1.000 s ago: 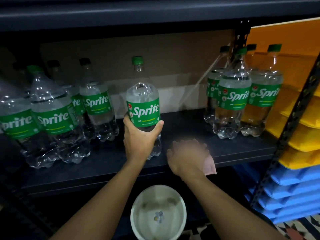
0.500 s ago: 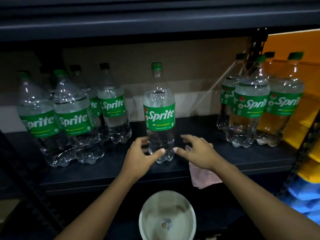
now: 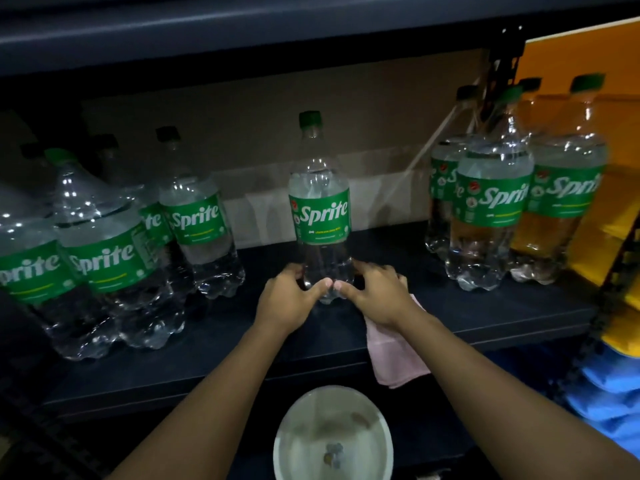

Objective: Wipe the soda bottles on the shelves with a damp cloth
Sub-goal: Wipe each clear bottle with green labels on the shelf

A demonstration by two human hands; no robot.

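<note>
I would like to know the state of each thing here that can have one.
middle bottle: upright on the shelf, capped, held at its base.
left hand: grips the middle bottle.
right hand: grips the middle bottle, over the pink cloth.
pink cloth: draped over the shelf edge.
left bottles: capped, standing.
right bottles: capped, upright.
bowl: open, below the shelf.

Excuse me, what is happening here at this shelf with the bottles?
A person grips the lower part of one soda bottle with the left hand and right hand; it stands upright on the shelf. A pink cloth lies under the right wrist, hanging over the shelf edge. A bowl sits below.
</note>
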